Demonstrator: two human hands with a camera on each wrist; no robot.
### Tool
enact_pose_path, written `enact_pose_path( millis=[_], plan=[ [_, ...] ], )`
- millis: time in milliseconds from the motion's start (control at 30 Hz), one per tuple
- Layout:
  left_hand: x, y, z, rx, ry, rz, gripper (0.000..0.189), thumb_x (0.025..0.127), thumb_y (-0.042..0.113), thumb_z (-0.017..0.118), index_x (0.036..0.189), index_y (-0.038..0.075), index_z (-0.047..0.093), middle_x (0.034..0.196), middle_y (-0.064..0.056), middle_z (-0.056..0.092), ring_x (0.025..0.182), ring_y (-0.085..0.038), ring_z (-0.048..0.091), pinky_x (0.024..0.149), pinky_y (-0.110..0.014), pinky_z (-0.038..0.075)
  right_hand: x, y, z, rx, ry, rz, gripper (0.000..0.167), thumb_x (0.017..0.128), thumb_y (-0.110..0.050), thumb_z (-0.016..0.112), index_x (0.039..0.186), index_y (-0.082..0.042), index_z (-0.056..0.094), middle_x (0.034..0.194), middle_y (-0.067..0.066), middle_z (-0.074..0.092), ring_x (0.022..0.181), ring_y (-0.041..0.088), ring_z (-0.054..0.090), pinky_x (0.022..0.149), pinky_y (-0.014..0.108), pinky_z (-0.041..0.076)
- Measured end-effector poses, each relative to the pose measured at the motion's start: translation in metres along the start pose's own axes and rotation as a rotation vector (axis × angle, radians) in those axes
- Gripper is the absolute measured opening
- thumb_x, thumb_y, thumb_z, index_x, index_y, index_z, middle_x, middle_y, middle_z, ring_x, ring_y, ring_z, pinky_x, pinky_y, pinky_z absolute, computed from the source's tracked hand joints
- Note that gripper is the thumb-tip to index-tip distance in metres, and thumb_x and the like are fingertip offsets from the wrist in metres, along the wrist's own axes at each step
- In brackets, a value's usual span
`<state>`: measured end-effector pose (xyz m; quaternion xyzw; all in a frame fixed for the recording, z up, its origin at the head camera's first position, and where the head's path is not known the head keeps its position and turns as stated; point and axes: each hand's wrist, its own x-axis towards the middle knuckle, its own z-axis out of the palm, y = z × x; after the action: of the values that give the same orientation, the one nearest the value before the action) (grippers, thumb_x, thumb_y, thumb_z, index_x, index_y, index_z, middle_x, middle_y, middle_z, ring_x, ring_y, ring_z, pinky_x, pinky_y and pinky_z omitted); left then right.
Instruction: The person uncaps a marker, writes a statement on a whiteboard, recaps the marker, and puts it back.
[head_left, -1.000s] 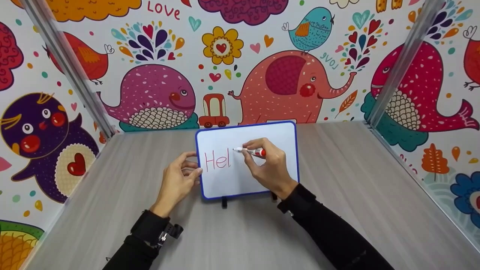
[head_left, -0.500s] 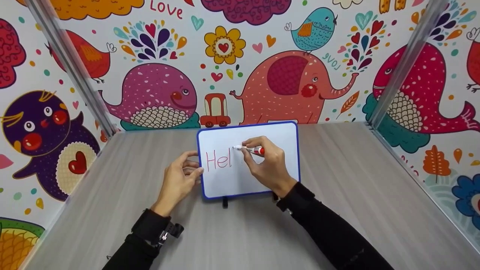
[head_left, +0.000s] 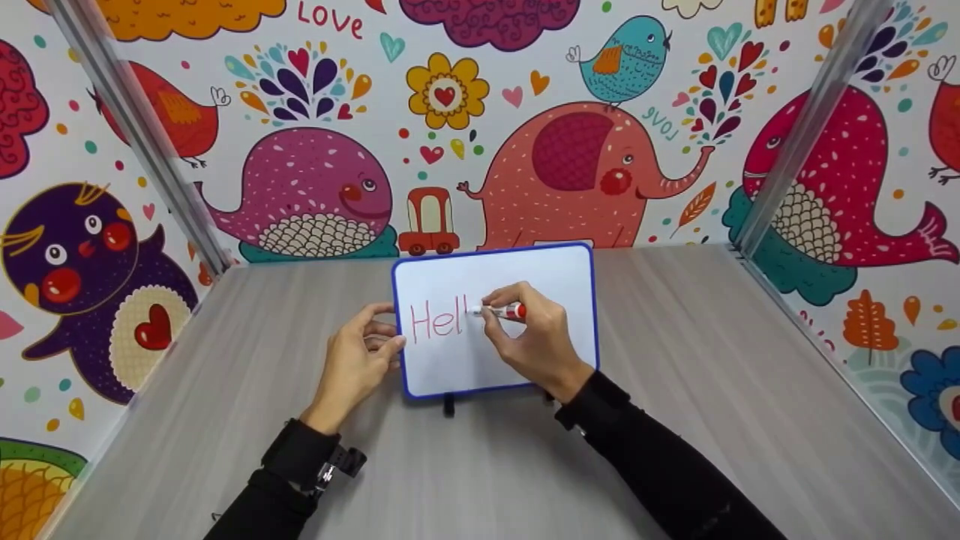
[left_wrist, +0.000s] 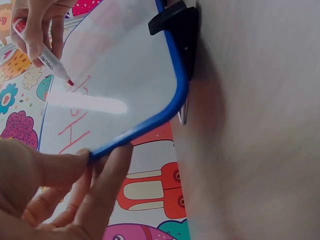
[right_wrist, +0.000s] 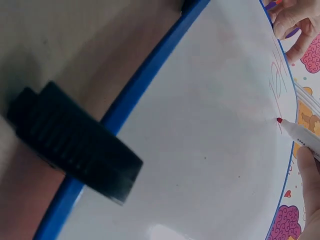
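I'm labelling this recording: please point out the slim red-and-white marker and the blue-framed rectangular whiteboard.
Slim red-and-white marker [left_wrist: 50,59], left wrist view: on its white barrel.
Blue-framed rectangular whiteboard [head_left: 476,356], head view: on its bare white writing surface.

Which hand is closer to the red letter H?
Left. The left hand pinches the whiteboard edge just beside the H; the right hand, holding the marker, is farther off, on its other side.

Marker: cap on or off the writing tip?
Off: the right hand grips the marker, whose bare red nib shows in both wrist views.
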<state>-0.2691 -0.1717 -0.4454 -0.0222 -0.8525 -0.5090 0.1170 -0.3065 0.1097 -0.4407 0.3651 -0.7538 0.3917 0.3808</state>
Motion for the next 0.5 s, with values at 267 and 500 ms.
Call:
enact_pose_path(
  millis=[267, 500],
  plan=[
    [0.0, 0.001, -0.001, 0.003, -0.005, -0.001, 0.049, 0.107, -0.004, 0.08, 0.154, 0.008, 0.071, 0.116, -0.021, 0.084, 0.097, -0.029, 0.085, 0.077, -0.031, 0.073, -0.008, -0.002, -0.001, 0.015, -0.04, 0.008, 0.028, 0.095, 0.002, 0.092, 0.11, -0.003, 0.069, 0.106, 0.012, 0.085, 0.104, 0.024, 0.088, 0.087, 0.035, 0.075],
    [0.0, 0.001, -0.001, -0.001, -0.005, 0.0, 0.049, 0.107, -0.004, 0.08, 0.154, 0.007, 0.07, 0.117, -0.022, 0.084, 0.096, -0.029, 0.085, 0.076, -0.03, 0.073, -0.014, -0.003, -0.003, 0.016, -0.067, 0.018, 0.029, 0.094, 0.003, 0.093, 0.11, -0.003, 0.069, 0.108, 0.01, 0.085, 0.104, 0.023, 0.087, 0.089, 0.037, 0.075]
  ],
)
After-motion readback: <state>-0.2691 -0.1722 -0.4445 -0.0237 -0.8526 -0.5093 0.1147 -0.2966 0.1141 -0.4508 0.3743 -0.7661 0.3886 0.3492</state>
